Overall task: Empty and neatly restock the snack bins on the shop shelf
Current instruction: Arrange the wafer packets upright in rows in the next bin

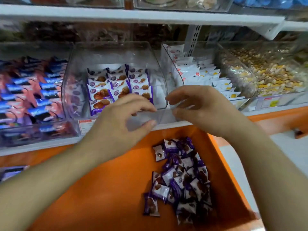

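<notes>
Both hands reach to the near rim of the clear bin (115, 52) on the shelf (50, 144). The left hand (121, 120) has its fingers curled, thumb and fingertips apart around the bin's front lip; whether they actually touch the plastic is hard to tell through the blur. The right hand (198, 109) hovers at the bin's near right corner, fingers loosely bent and apart, holding nothing. Inside the bin, purple-and-white packs (116, 87) stand in neat rows on its left side, and the right side is bare. Below, in the orange drawer (100, 189), a loose pile of the same packs (181, 179) lies toward the right. To the left of the bin sits a bin of blue packs (33, 95); to the right, a bin of white packs (205, 75), then one of yellow sweets (270, 75).
</notes>
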